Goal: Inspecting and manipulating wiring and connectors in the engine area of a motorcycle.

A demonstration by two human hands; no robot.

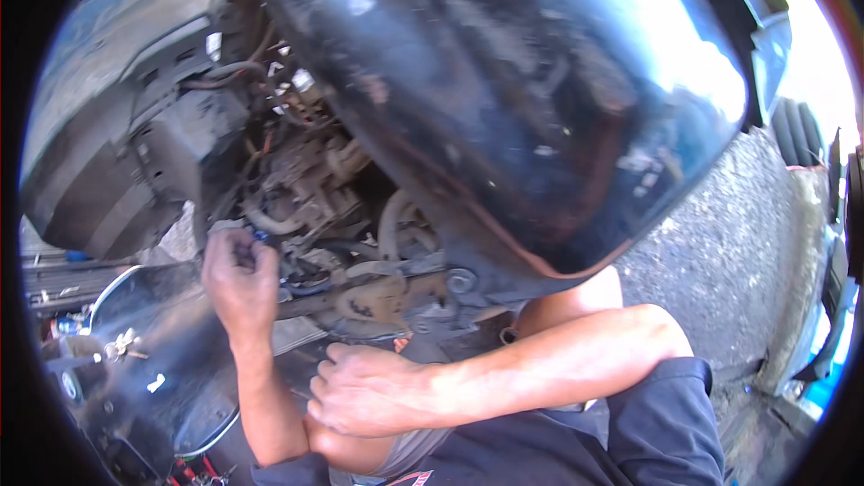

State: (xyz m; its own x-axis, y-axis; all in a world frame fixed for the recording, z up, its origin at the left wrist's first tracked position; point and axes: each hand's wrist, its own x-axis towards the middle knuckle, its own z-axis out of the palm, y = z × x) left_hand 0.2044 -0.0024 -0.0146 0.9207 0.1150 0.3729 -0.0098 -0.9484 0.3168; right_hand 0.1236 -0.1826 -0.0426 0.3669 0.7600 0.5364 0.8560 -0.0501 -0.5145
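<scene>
Curls right hand (373, 389), left hand (241, 274) by engine parts (315, 193), cannot tell if gripping, with rough ground (720, 256) at three o'clock, black panel (193, 378) at eight.

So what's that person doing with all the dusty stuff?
The person's left hand is at the dusty machine parts, fingers curled; I can't tell whether it holds anything. The right hand is lower, by the left forearm, away from those parts. A big, shiny black panel curves beside them.
</scene>
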